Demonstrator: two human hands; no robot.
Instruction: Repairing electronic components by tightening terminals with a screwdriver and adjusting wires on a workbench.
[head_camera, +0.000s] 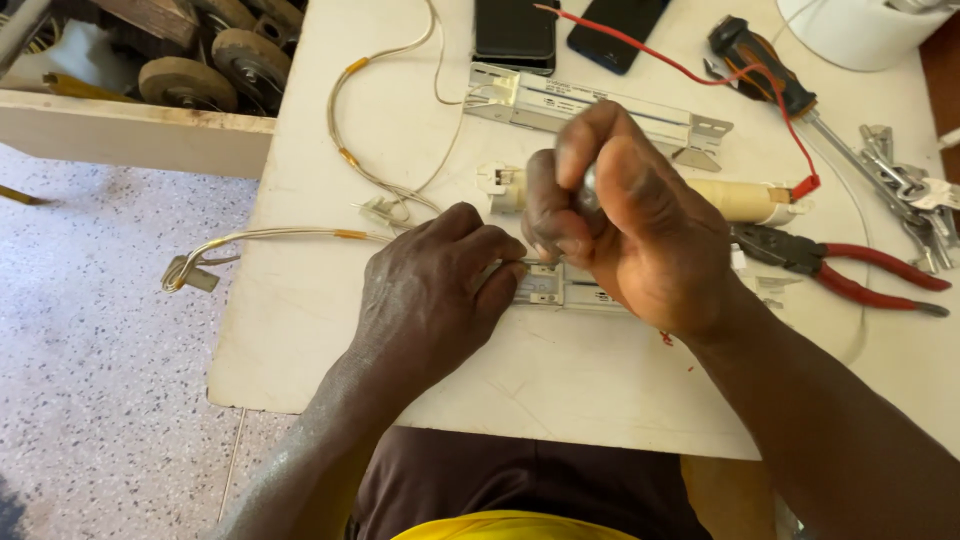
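Head view: left hand pins metal strip; right hand grip clenched on tool handle.

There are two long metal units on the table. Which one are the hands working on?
The near metal unit, under the left hand and right hand. The far metal unit lies untouched beside the phones.
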